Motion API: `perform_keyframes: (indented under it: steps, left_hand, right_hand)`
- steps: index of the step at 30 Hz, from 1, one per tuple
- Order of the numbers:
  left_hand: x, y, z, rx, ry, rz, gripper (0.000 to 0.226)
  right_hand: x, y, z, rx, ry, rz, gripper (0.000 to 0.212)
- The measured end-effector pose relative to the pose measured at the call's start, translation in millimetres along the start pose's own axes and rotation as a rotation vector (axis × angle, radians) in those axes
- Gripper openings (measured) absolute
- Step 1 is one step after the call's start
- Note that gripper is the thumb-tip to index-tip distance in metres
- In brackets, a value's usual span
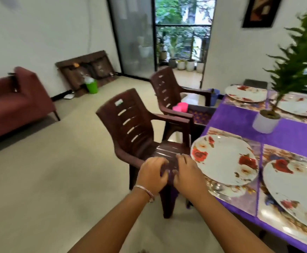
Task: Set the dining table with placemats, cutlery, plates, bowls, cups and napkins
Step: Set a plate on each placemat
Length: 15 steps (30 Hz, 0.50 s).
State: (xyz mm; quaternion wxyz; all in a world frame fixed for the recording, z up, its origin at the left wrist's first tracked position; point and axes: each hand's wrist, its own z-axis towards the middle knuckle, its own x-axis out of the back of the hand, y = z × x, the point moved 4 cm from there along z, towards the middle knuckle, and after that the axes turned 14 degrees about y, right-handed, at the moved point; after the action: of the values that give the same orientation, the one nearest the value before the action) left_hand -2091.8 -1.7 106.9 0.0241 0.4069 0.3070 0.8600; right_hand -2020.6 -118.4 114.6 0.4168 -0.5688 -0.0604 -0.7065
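Left hand (153, 175) and right hand (186, 173), lower centre, fingers curled on purple cloth (169, 175); 4 plates, nearest (224, 159), right.

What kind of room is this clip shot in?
Most likely a home's combined living and dining room: a dining table under a purple cloth set with flowered plates, plastic armchairs beside it, and a sofa against the wall.

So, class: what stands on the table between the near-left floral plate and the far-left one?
In the head view, only bare purple tablecloth lies between the near-left plate and the far-left plate; the potted plant stands off to the right.
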Motion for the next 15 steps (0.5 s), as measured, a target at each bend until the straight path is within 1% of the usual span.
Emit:
perform_keyframes:
  steps: [4, 6, 8, 11, 15]
  left_hand:
    - [82, -70, 30, 0.077, 0.169, 0.082, 0.032]
    - [123, -117, 46, 0.11, 0.23, 0.126, 0.032]
    - [161, -162, 60, 0.105, 0.276, 0.164, 0.032]
    - [220, -232, 82, 0.102, 0.322, 0.23, 0.031]
    - [288, -320, 119, 0.095, 0.346, 0.338, 0.036]
  right_hand:
    - [-29, -95, 39, 0.173, 0.045, 0.035, 0.058]
    - [-55, -151, 62, 0.244, 0.05, 0.044, 0.059]
    - [-81, -207, 83, 0.294, 0.05, 0.071, 0.06]
    - [-124, -298, 117, 0.349, 0.039, 0.113, 0.06]
    - [-176, -396, 171, 0.387, 0.047, 0.145, 0.06]
